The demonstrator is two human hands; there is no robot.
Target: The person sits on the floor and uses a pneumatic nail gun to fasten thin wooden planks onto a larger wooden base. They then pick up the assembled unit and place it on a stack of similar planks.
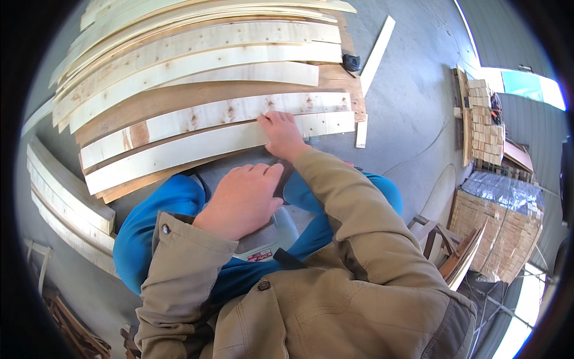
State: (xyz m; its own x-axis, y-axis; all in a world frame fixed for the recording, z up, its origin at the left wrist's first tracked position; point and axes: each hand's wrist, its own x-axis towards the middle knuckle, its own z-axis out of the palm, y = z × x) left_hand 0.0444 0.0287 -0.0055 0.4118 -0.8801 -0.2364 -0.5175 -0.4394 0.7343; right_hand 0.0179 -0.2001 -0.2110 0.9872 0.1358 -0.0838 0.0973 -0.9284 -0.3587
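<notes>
Plainly, with twelve straight ahead of the person, the right hand [283, 136] lies at twelve o'clock across the near plank [179, 154], bent fingertips at its far edge beside the knotted plank [209, 113]. That grip is partly curled over the wood; its underside is hidden, so whether it clasps the plank cannot be told. The left hand [242, 197], at seven o'clock from the right one, hangs near the blue-clad left knee [155, 215]; its grip is loosely open, thumb apart from forefinger, nothing visible in it. Both planks run from nine to one o'clock over a brown board [335, 79]. More pale planks [197, 39] lie at eleven. A small black object [351, 62] sits at one, near a pale strip [378, 54]. Between three and four stands a wood bundle [493, 233], plastic-topped.
</notes>
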